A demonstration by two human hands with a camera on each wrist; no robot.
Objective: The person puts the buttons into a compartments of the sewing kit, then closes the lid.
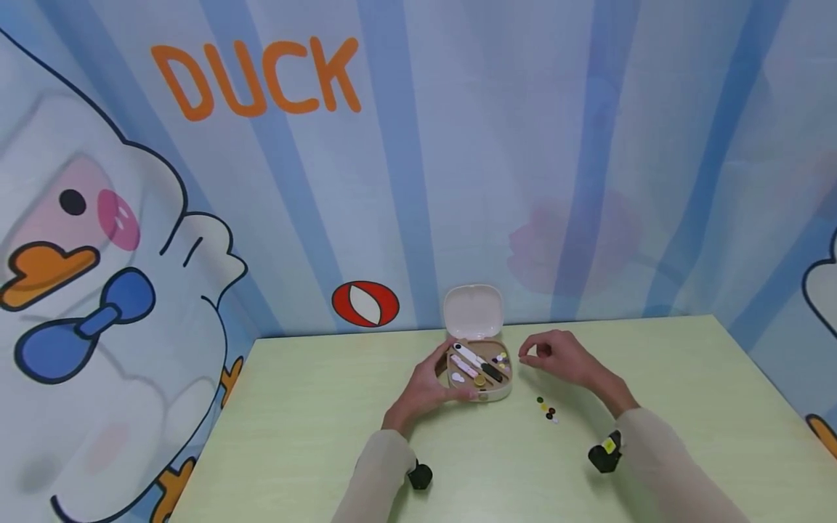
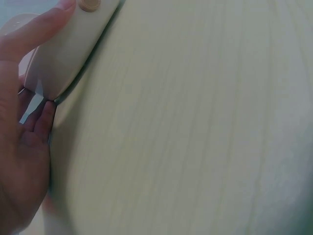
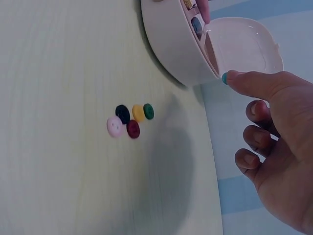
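A small cream sewing box (image 1: 500,394) stands on the table with its lid (image 1: 474,312) raised. My left hand (image 1: 428,385) grips the box from the left, thumb along the front wall by the round clasp (image 2: 89,4). Inside lie a white and black tool (image 1: 477,359), a pink tool (image 1: 464,366), a round gold-coloured piece (image 1: 480,380) and small coloured pieces (image 1: 500,358). Just right of the box, my right hand (image 1: 561,356) pinches a teal button (image 3: 224,78) between thumb and index finger. Its other fingers are curled.
Several loose buttons, among them a pink button (image 3: 115,126), a dark red button (image 3: 133,129) and a green button (image 3: 148,111), lie on the pale table (image 1: 314,421) right of the box. A printed curtain (image 1: 458,145) hangs right behind the table's back edge.
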